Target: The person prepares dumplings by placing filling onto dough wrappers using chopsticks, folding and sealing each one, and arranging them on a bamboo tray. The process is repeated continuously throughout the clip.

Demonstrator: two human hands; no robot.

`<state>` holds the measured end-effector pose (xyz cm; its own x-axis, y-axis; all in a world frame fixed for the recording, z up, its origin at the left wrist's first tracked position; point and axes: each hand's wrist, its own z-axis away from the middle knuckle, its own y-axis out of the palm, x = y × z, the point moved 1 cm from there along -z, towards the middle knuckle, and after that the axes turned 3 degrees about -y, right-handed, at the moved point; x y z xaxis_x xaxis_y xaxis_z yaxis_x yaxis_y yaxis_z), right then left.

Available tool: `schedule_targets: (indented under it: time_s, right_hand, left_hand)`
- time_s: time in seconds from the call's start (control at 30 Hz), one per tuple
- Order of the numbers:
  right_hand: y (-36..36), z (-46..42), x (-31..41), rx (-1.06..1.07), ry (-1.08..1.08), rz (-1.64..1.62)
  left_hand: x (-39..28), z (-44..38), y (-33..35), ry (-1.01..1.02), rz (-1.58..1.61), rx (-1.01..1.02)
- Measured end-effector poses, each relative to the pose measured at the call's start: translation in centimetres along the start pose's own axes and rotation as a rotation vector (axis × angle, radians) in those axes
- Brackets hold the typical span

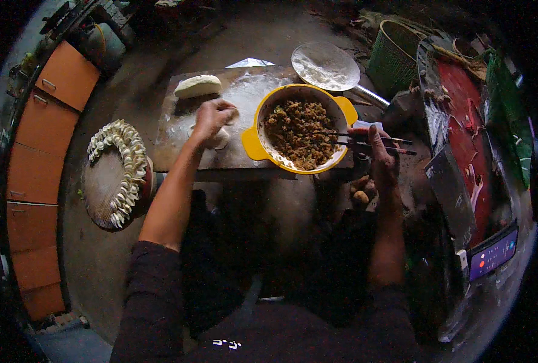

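My right hand (380, 147) grips a pair of dark chopsticks (403, 146) at the right rim of a yellow two-handled pot (249, 140). Their tips reach into the chopped, brownish filling (298, 129) inside it. Over the floured board (250, 93), my left hand (215, 119) is bent with its fingers drawn together. A pale edge shows at those fingertips, but whether they hold dough is unclear. Flat pieces of dough (221, 138) lie just below that hand, partly covered by it. A thick dough log (198, 86) rests at the board's far left.
Filled dumplings (130, 168) ring a round board (105, 193) at left. A long-handled pan of flour (325, 68) sits beyond the pot. Orange cabinets (39, 170) line the left; a green basket (393, 56) and a lit phone (493, 256) are at right.
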<state>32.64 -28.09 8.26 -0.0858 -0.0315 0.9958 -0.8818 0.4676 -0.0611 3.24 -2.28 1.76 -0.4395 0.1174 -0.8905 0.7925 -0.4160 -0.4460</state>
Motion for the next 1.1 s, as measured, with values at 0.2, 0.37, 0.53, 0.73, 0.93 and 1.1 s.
schedule_targets:
  time_s: [0.2, 0.37, 0.53, 0.73, 0.93, 1.1]
  right_hand:
    - [0.6, 0.1, 0.4, 0.018, -0.028, -0.033]
    - [0.5, 0.0, 0.4, -0.034, 0.066, -0.089]
    - [-0.3, -0.1, 0.7, 0.07, -0.018, 0.005]
    - [-0.7, 0.1, 0.6, -0.006, -0.005, 0.025]
    - [0.7, -0.3, -0.2, 0.023, -0.044, 0.014]
    - [1.2, -0.3, -0.2, -0.023, -0.132, 0.293]
  left_hand:
    - [1.3, -1.4, 4.5, -0.003, -0.34, 0.205]
    - [1.1, -1.6, 3.8, 0.014, -0.456, 0.056]
    - [0.0, -1.6, 1.8, 0.016, -0.565, -0.22]
    - [-2.9, 1.1, 1.3, -0.003, 0.43, -0.243]
    - [-6.2, 5.8, 3.4, -0.256, 0.933, 0.146]
    - [-8.0, 6.9, 5.1, -0.377, 0.9, 0.283]
